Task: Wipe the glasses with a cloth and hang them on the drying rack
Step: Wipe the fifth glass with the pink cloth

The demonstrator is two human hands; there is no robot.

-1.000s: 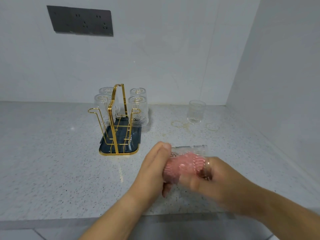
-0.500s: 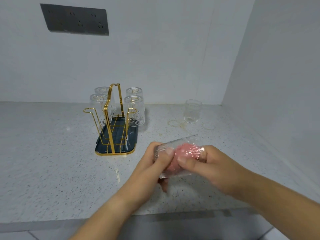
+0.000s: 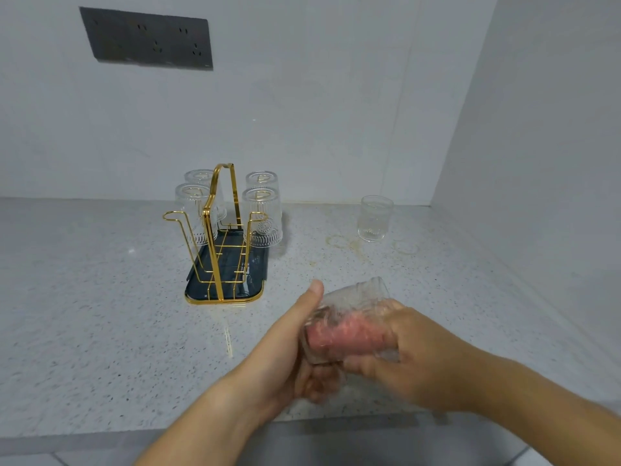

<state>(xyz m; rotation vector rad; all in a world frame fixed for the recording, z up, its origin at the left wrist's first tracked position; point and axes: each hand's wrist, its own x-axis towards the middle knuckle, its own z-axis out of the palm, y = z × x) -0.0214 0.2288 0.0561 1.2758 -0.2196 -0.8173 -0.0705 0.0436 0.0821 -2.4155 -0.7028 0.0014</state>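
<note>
A clear ribbed glass [image 3: 356,297] lies on its side between my hands, above the counter's near edge. My left hand [image 3: 289,358] grips its left end, thumb up along the rim. A pink cloth [image 3: 346,336] is stuffed inside the glass, and my right hand [image 3: 413,358] grips the cloth with fingers reaching into the glass. The gold wire drying rack [image 3: 221,237] on its dark tray [image 3: 201,290] stands behind and to the left, with several glasses [image 3: 263,216] hung upside down on its far pegs. Its two near pegs are bare. Another glass [image 3: 374,218] stands upright at the back right.
The speckled counter [image 3: 84,314] runs to a wall behind and a wall on the right. Yellowish ring stains [image 3: 339,242] mark the counter near the upright glass. A dark socket panel [image 3: 148,38] is on the back wall. The counter's front edge lies just below my hands.
The glass has tilted and turned between my hands, its base now pointing up and right. My right hand has shifted lower, with the cloth still inside the glass.
</note>
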